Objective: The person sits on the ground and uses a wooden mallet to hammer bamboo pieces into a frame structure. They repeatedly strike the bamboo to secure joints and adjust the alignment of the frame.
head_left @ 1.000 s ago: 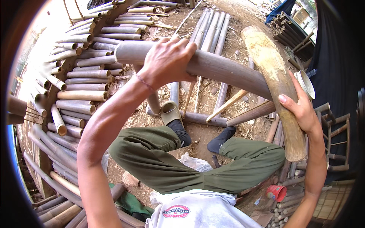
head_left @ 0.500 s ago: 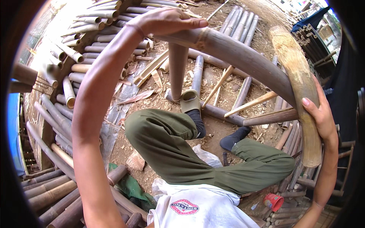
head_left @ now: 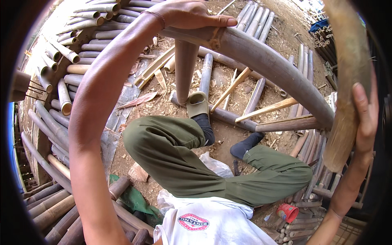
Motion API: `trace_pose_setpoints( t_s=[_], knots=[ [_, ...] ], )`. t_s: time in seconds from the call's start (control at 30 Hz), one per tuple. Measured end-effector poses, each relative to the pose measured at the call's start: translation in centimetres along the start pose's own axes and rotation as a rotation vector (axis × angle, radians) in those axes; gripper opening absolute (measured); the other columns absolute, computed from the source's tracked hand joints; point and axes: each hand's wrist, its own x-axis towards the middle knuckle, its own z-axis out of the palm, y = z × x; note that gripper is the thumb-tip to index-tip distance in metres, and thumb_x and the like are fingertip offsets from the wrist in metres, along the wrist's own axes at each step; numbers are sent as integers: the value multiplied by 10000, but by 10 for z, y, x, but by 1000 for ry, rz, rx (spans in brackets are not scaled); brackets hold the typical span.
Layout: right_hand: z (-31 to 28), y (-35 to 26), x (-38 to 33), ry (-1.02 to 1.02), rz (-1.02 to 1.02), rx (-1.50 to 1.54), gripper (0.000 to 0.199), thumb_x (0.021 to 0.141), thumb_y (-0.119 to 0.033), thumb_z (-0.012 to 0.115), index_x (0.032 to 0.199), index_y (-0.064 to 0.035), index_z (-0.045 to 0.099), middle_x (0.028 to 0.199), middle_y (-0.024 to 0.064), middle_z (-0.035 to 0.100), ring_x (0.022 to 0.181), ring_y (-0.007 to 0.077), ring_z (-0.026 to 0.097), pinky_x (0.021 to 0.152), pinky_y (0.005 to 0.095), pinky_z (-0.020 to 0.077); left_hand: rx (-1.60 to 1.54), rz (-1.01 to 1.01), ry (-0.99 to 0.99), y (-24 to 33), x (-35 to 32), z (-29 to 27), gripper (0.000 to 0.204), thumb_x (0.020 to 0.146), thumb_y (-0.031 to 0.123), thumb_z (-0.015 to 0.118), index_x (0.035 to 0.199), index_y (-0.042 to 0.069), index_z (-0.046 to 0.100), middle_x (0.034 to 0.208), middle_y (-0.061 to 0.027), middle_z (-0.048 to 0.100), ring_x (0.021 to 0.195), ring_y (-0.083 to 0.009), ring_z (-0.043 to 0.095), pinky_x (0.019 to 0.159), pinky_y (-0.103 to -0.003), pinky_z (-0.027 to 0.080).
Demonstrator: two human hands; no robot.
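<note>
My left hand (head_left: pixel 190 14) is closed over the left end of a thick grey-brown bamboo pole (head_left: pixel 269 63), thumb laid along its top. A bamboo post (head_left: pixel 185 71) runs down from that pole, and a lower bamboo rail (head_left: pixel 232 118) lies near my feet, so they form a frame. At the far right, my right hand (head_left: pixel 366 116) grips a thick wooden club (head_left: pixel 352 69), blurred by motion. The club stands beside the pole's right end; whether they touch, I cannot tell. Two pale split sticks (head_left: pixel 232 87) slant across the frame.
Stacked bamboo poles (head_left: pixel 102 36) fill the left side, with more at lower left (head_left: pixel 53 208). Several cut lengths (head_left: pixel 257 20) lie at the back. Wood chips litter the ground. A red bucket (head_left: pixel 288 213) sits at lower right. A plastic bag (head_left: pixel 216 165) lies between my legs.
My right hand has raised and shifted the club to the right, away from its place across the pole's end. My left hand stays on the pole; the view has shifted slightly.
</note>
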Motion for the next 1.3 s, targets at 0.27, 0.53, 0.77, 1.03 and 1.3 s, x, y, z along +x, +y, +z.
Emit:
trace_pose_setpoints(
  t_s=[0.27, 0.53, 0.77, 1.03, 1.3],
  knots=[
    [38, 25, 4, -231, 122, 104, 891, 896, -399, 702, 1518, 89, 292, 1406, 256, 514, 1291, 266, 519, 1110, 348, 368, 48, -5, 44, 2, -6, 0, 934, 888, 834, 355, 729, -15, 709, 716, -210, 666, 720, -319, 661, 710, -436, 501],
    [117, 68, -125, -313, 276, 422, 934, 714, -269, 865, 1445, 40, 371, 1307, 183, 562, 1221, 258, 557, 1056, 379, 432, -105, 175, 54, 0, 2, 22, 735, 948, 724, 428, 1049, 74, 755, 922, -141, 736, 877, -264, 698, 800, -403, 521],
    [277, 67, -173, -269, 481, 848, 937, 719, -279, 860, 1437, 63, 363, 1325, 182, 551, 1224, 254, 556, 1079, 383, 422, -90, 350, -86, 77, 48, 22, 805, 855, 781, 497, 1086, 54, 754, 961, -143, 739, 917, -260, 698, 820, -394, 525],
    [305, 36, -119, -126, 462, 1092, 893, 762, -320, 822, 1414, 74, 357, 1261, 182, 559, 1171, 254, 563, 1028, 385, 457, -3, 358, -179, 106, 64, 19, 892, 752, 834, 567, 1090, 29, 751, 987, -150, 736, 951, -266, 697, 843, -389, 529],
    [293, 44, -130, -71, 469, 1081, 913, 758, -298, 811, 1452, 45, 328, 1291, 158, 538, 1188, 228, 546, 1030, 370, 445, -18, 304, -336, 116, 76, 24, 994, 649, 886, 637, 1094, 4, 748, 1012, -156, 734, 985, -272, 695, 866, -383, 533]
  ],
)
